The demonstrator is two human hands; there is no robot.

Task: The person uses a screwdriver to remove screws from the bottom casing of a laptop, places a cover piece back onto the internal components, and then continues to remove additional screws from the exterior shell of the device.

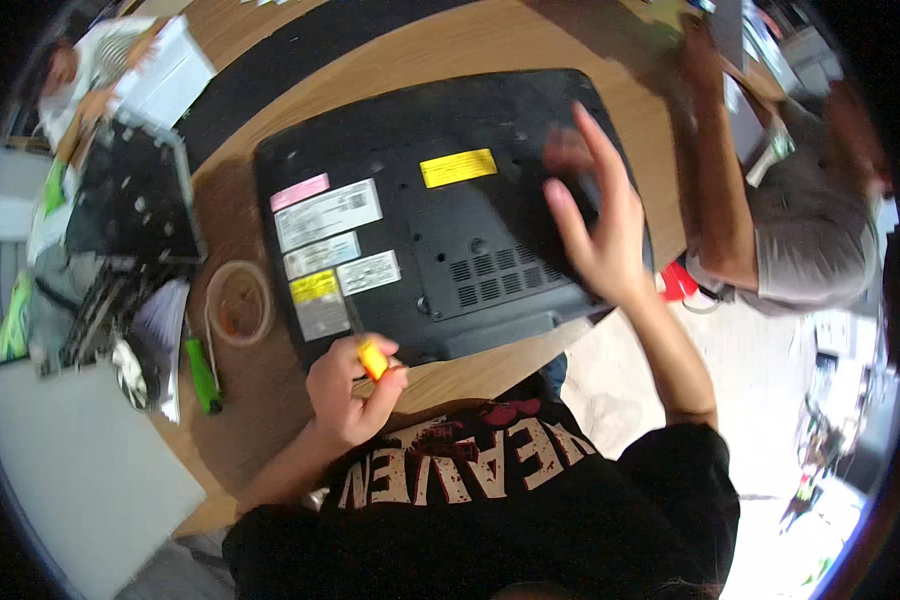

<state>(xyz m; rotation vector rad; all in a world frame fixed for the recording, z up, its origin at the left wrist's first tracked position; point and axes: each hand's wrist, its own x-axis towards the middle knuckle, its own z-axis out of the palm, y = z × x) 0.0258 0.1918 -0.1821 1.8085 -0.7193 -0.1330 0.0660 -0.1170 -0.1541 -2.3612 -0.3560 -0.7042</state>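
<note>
Left hand [348, 392] grips a yellow screwdriver [367, 350] at the near edge of one black laptop [440, 215].

Head view: one laptop lies underside up on the wooden surface [470, 50], bearing six labels. The left fingers are clamped round the screwdriver's handle, its tip on the case by the yellow label [315, 287]. The right hand [595, 220] rests on the laptop's right side, fingers spread apart. One green screwdriver [203, 375] and one tape roll [238, 303] lie left.
</note>
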